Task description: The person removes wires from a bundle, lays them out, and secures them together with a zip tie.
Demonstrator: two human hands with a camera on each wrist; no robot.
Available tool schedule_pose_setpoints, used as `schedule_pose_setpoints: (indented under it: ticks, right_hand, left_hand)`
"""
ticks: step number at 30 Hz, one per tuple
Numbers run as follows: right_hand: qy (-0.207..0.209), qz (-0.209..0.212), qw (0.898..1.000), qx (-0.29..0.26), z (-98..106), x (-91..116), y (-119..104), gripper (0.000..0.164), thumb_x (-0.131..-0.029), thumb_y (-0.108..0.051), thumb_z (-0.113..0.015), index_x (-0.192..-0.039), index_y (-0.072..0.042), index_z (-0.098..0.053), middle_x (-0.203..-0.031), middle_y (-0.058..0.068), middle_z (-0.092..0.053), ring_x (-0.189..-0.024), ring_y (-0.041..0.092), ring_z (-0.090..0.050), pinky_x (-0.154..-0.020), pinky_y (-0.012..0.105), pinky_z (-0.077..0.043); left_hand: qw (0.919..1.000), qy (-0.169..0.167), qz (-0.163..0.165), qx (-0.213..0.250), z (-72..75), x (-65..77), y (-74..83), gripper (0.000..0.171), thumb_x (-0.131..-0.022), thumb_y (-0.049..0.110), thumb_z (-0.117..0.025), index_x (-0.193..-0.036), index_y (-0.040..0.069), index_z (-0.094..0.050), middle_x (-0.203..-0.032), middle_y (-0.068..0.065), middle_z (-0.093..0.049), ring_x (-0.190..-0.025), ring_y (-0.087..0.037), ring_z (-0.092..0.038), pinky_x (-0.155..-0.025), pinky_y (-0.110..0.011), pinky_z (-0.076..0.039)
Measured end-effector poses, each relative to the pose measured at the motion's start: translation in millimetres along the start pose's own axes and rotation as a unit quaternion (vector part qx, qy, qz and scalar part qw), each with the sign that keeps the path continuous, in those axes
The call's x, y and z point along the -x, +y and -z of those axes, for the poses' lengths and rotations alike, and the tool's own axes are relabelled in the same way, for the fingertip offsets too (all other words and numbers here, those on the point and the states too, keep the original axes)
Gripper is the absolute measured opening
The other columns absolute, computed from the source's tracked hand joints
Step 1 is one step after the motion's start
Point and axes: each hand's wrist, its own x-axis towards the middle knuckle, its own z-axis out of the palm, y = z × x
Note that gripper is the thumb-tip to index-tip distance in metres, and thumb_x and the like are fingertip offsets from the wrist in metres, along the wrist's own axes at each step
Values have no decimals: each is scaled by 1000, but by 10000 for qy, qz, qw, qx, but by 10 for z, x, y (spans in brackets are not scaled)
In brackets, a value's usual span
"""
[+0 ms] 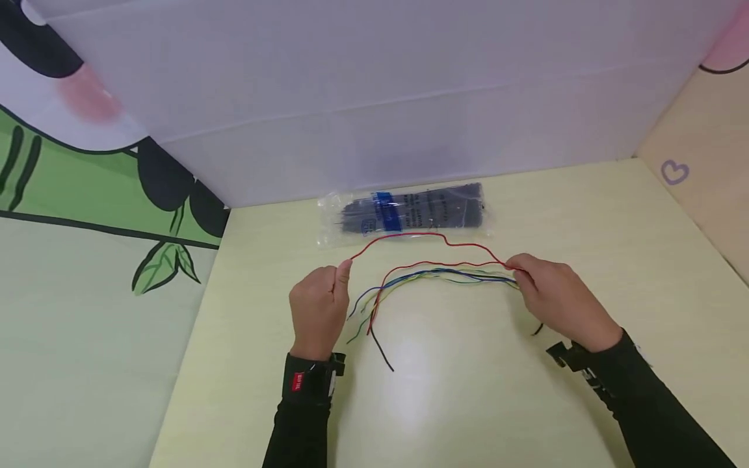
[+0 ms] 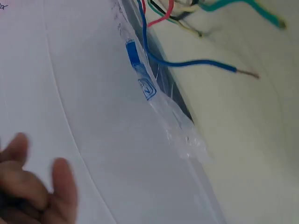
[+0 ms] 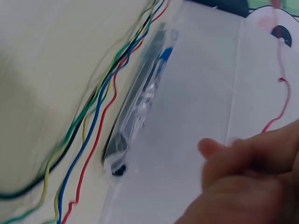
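A single red wire arches above the table between both hands. My left hand pinches its left end between thumb and curled fingers. At the other side my right hand pinches the red wire with thumb and forefinger; in the right wrist view the red wire rises from those fingers. Below it lies a loose bundle of blue, green, yellow, black and red wires, its right part hidden behind my right hand. One blue wire shows a bare copper tip in the left wrist view.
Behind the wires lies a clear plastic bag of thin dark cable ties with a blue band, near the back wall. The pale table meets printed walls at left and right.
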Motion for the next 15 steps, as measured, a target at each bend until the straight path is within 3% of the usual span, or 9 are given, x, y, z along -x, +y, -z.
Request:
schedule_pose_setpoints:
  ticks: [2,3,5,6,8,10,12,15]
  right_hand:
    - [-215,-162,9971,-717,2,-6,-35,19,-103,-16,-49,-112,-16,-65,-77,-3,-59,-60,7,-43,-60,24,-38]
    - [-206,-128,9957,-895,1,-8,-47,18,-103,-19,-50,-109,-20,-66,-74,-4,-56,-60,7,-43,-60,23,-39]
    - [-150,86,9944,-1045,-7,-14,-63,16,-103,-18,-51,-106,-23,-67,-75,-7,-58,-60,5,-43,-61,22,-40]
    - [-124,214,9941,-1054,-15,-20,-69,16,-102,-17,-52,-103,-24,-67,-78,-9,-60,-62,3,-45,-63,21,-41]
    - [-173,395,9923,-1157,-37,-29,-79,17,-102,-14,-53,-99,-26,-65,-83,-10,-61,-64,2,-44,-66,20,-42]
    - [-322,495,9897,-1305,-57,-30,-94,18,-101,-12,-53,-98,-26,-64,-90,-11,-63,-69,1,-46,-70,20,-43]
    - [-484,525,9860,-1504,-69,-24,-116,19,-101,-12,-54,-95,-27,-63,-88,-12,-60,-67,2,-44,-69,21,-43]
    - [-558,493,9821,-1727,-65,-8,-153,19,-101,-13,-55,-94,-28,-64,-79,-12,-54,-63,3,-40,-69,21,-42]
  left_hand:
    - [9978,-239,110,-613,0,-2,25,24,-98,23,-61,-91,1,-68,-70,-12,-59,-63,-26,-54,-57,-36,-44]
    - [9956,-292,148,-880,1,-8,52,26,-97,23,-60,-109,1,-66,-86,-17,-64,-78,-32,-60,-68,-42,-49]
    - [9921,-257,79,-1226,-14,-25,148,50,-95,22,-63,-140,5,-49,-120,-25,-59,-111,-43,-57,-92,-53,-47]
    - [9915,-192,-112,-1284,-20,-39,221,60,-93,21,-64,-146,7,-42,-132,-27,-52,-123,-48,-49,-99,-59,-41]
    - [9899,-3,-718,-1221,-39,-79,403,64,-91,20,-65,-148,11,-39,-146,-24,-42,-138,-51,-34,-108,-64,-31]
    - [9835,263,-1557,-879,-63,-122,581,52,-91,20,-66,-140,14,-50,-143,-17,-49,-142,-45,-34,-112,-63,-28]
    - [9706,418,-2312,-524,-74,-161,704,32,-92,20,-67,-124,17,-63,-127,-7,-62,-134,-35,-46,-110,-57,-32]
    - [9560,460,-2895,-70,-73,-201,728,16,-91,23,-71,-105,17,-72,-100,0,-66,-106,-23,-58,-96,-43,-43]
